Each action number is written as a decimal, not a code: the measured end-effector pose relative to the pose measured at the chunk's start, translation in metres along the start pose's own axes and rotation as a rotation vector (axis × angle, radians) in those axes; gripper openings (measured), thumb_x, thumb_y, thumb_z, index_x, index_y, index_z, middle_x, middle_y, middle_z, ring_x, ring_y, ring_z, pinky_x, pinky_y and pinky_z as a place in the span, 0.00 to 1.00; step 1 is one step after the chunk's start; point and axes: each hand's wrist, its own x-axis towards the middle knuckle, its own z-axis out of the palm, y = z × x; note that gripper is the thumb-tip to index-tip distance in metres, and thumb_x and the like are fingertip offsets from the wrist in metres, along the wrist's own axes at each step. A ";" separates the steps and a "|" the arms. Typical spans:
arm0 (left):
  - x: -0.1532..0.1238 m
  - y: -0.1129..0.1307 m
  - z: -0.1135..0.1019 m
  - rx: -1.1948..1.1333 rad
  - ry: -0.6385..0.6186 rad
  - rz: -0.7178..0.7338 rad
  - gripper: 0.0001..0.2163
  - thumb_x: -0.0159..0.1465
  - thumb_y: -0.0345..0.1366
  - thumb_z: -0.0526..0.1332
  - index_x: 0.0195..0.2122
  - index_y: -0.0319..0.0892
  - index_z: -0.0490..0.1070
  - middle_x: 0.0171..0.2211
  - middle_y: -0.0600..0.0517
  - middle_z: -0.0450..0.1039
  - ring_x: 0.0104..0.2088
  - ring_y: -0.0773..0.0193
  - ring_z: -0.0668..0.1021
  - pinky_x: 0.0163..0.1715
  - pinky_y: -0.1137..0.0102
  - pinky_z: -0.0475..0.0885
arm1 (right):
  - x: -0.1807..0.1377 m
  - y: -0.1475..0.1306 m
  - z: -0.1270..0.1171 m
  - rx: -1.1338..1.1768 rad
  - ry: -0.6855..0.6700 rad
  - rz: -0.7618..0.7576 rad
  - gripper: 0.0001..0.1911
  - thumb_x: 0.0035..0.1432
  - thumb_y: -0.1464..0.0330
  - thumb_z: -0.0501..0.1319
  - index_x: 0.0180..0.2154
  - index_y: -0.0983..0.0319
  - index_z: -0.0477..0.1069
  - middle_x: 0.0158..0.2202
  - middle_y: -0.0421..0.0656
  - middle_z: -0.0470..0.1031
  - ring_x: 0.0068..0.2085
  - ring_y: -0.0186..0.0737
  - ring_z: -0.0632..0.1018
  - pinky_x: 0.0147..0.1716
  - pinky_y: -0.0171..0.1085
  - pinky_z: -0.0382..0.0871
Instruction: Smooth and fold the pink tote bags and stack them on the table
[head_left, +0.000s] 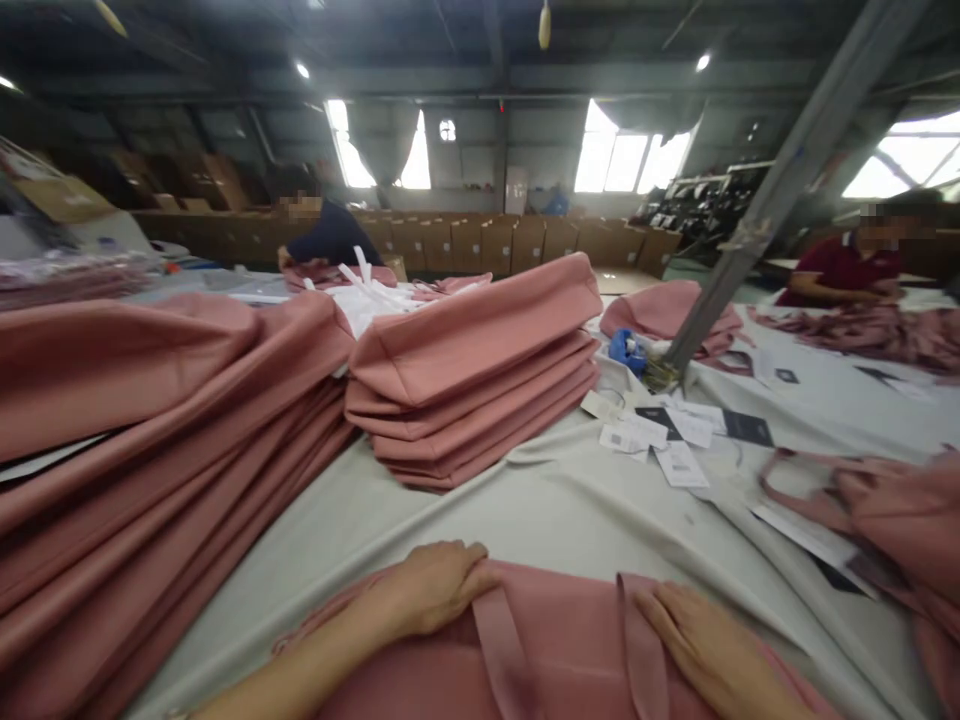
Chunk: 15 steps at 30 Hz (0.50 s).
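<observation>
So the pink bag (570,625) is down toward the near edge of the surface (570,515), right under both hands. Left hand (446,590) sits on its far edge by one strap (501,640), right hand (697,635) touches the other strap (643,645). Can't tell if either's actually closed tbh.

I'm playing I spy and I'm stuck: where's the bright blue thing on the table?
In the head view, the bright blue thing is right of centre on the table, between the pink stack and the slanted post, just beyond the paper tags.
</observation>
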 end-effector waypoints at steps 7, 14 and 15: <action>0.015 -0.005 0.033 0.136 0.114 -0.141 0.25 0.71 0.46 0.36 0.37 0.45 0.71 0.35 0.47 0.77 0.39 0.48 0.79 0.38 0.56 0.70 | 0.012 0.024 0.043 -0.173 0.040 -0.026 0.30 0.70 0.52 0.37 0.38 0.58 0.73 0.33 0.45 0.74 0.36 0.47 0.73 0.39 0.42 0.64; 0.023 -0.015 0.049 0.137 0.155 -0.206 0.23 0.71 0.40 0.37 0.38 0.41 0.72 0.35 0.44 0.77 0.38 0.48 0.78 0.37 0.57 0.70 | 0.020 0.022 0.056 -0.149 0.113 0.213 0.27 0.66 0.46 0.43 0.33 0.58 0.68 0.29 0.44 0.71 0.34 0.47 0.73 0.36 0.43 0.63; 0.025 -0.014 0.050 0.129 0.167 -0.221 0.24 0.72 0.41 0.37 0.37 0.41 0.72 0.36 0.43 0.77 0.38 0.49 0.78 0.38 0.58 0.70 | 0.020 0.022 0.057 -0.144 0.122 0.217 0.27 0.66 0.45 0.44 0.33 0.58 0.68 0.29 0.44 0.71 0.34 0.48 0.73 0.36 0.43 0.63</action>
